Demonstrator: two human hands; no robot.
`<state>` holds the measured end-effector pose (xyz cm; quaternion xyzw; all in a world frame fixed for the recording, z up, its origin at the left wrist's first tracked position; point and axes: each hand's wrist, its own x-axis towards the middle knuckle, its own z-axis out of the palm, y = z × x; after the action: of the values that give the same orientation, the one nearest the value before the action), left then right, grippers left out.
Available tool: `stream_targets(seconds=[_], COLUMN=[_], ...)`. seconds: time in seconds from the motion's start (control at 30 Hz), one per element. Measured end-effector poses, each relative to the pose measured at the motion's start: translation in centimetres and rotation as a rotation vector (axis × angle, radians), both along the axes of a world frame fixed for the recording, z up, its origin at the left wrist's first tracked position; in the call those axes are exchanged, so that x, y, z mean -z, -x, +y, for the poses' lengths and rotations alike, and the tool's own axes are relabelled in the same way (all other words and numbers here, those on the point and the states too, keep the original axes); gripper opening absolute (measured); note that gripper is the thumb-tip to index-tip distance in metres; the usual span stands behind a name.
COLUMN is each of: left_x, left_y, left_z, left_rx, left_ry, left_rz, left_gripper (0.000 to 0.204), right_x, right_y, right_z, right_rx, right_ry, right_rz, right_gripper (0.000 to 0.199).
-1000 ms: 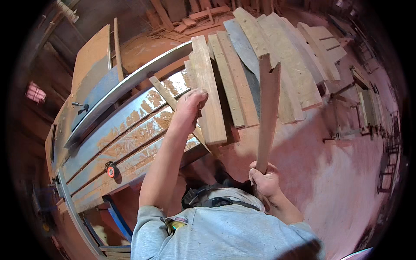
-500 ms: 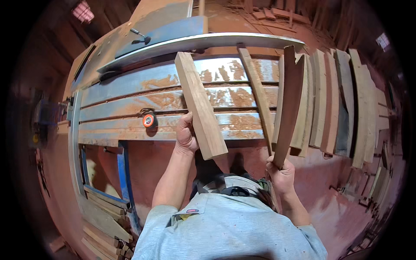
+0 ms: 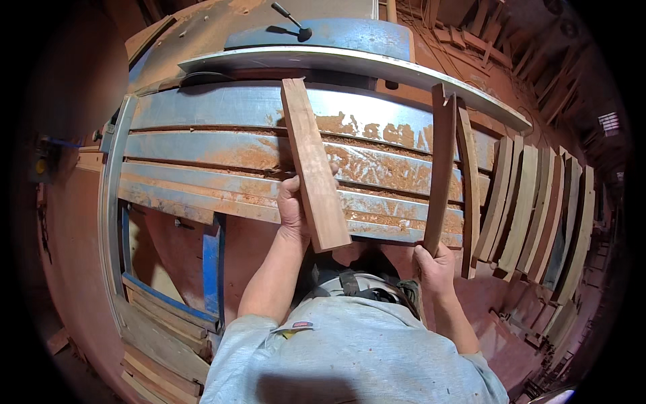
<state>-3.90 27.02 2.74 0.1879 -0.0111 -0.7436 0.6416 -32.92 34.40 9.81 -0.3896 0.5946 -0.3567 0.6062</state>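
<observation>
My left hand [image 3: 293,210] is closed round the side of a thick, pale wooden board [image 3: 313,178], tilted over the slotted metal machine table [image 3: 222,149]. A bit of a finger shows at the board's far side. Further right, my right hand [image 3: 436,268] grips the near end of a narrower, darker wooden strip [image 3: 439,168], notched at its far end. Right beside that strip is another slim wooden piece [image 3: 468,195], which lies across the table's right end and sticks out over its near edge.
A long metal fence [image 3: 323,59] runs along the table's far side, with a black-knobbed lever [image 3: 293,21] beyond it. Several wooden pieces [image 3: 521,209] stand in a row at right. More boards [image 3: 161,316] are stacked at lower left by a blue frame [image 3: 212,269]. Sawdust coats the table.
The view has turned, shifting the table and row of wood. Both hands keep their wooden pieces. The orange-and-black tape measure seen earlier on the table no longer shows.
</observation>
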Motion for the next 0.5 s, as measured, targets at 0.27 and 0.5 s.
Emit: stream_targets(seconds=[0.27, 0.5], left_x=[1.4, -0.7], left_y=[-0.8, 1.5], left_z=[-0.3, 0.3], left_rx=[-0.027, -0.108], left_ry=[0.177, -0.035], left_rz=[0.153, -0.239], left_gripper=[0.077, 0.079], right_x=[1.1, 2.6], right_y=[0.8, 5.1], right_z=[-2.5, -4.3], right_rx=[-0.071, -0.133], right_ry=[-0.007, -0.017], right_rz=[0.025, 0.018], right_gripper=[0.008, 0.007])
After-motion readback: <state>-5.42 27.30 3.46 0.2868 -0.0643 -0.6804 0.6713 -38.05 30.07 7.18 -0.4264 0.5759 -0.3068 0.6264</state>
